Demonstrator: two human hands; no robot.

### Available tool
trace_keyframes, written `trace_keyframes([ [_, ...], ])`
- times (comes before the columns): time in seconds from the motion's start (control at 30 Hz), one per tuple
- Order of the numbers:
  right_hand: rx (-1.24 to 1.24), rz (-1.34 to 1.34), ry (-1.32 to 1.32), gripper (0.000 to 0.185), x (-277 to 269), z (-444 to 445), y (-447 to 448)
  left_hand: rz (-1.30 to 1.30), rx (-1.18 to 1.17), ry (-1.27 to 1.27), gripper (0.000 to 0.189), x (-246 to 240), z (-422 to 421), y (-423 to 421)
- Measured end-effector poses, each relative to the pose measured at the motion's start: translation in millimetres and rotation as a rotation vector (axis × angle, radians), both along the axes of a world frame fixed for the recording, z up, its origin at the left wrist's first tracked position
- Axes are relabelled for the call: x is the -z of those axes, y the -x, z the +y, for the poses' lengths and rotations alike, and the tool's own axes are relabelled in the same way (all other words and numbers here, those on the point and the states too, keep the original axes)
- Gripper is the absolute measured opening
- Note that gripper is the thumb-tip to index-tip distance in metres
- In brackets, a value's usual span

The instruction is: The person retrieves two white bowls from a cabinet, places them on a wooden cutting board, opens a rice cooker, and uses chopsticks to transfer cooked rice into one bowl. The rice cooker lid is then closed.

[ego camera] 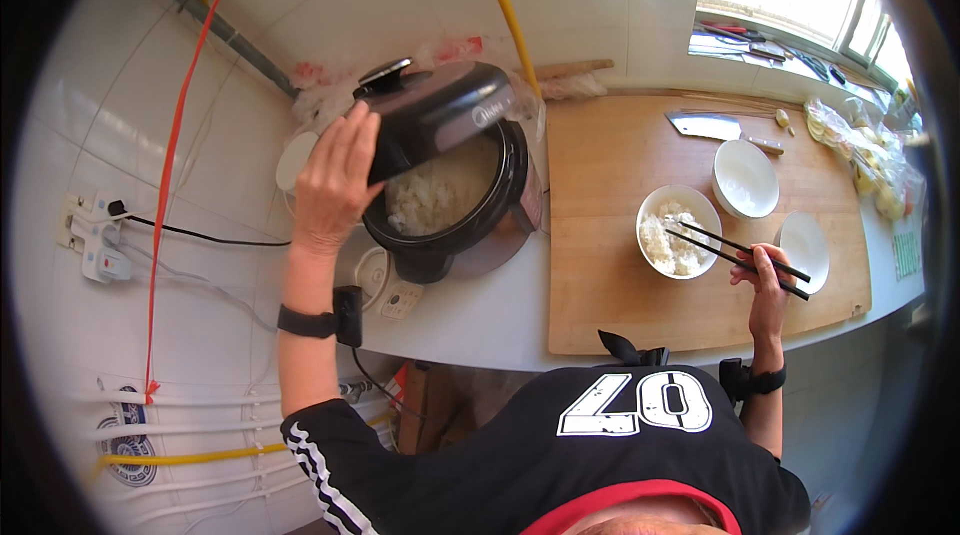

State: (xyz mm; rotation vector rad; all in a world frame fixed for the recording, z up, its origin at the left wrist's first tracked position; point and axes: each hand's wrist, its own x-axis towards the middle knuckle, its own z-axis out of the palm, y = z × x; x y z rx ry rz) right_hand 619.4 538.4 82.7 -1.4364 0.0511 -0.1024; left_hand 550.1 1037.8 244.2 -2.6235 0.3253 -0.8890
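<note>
My left hand grips the edge of the dark Midea electric cooker lid, which is tilted up over the pot. Cooked white rice shows inside the electric cooker through the gap; the lid hides the rest. In my right hand is a pair of black chopsticks, their tips over a white bowl of rice. An upright white bowl stands just beyond the rice bowl, its inside bare. A further white bowl sits close to my right hand, partly behind it.
The bowls stand on a wooden cutting board. A cleaver lies toward its back edge, near garlic cloves. Produce in plastic bags rests at the right. A power strip with cords is on the left wall.
</note>
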Motion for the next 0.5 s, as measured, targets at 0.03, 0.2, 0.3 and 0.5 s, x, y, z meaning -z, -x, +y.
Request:
trace_keyframes([
  [0.03, -0.004, -0.005, 0.0, 0.018, -0.1, 0.7, 1.3, 0.001, 0.006, -0.038, 0.089, 7.0, -6.5, 4.8],
  [0.2, 0.003, -0.018, -0.009, 0.019, -0.7, 3.5, 8.7, -0.047, -0.005, -0.089, 0.085, 41.9, -23.5, 21.3],
  [0.3, 0.021, -0.008, -0.009, 0.018, -0.5, 3.8, 12.0, -0.068, -0.035, -0.092, 0.081, 58.3, -25.3, 27.3],
  [0.5, 0.033, 0.033, -0.094, 0.017, 16.6, 2.7, 6.7, 0.023, -0.07, -0.098, 0.077, 78.7, -25.1, 33.1],
])
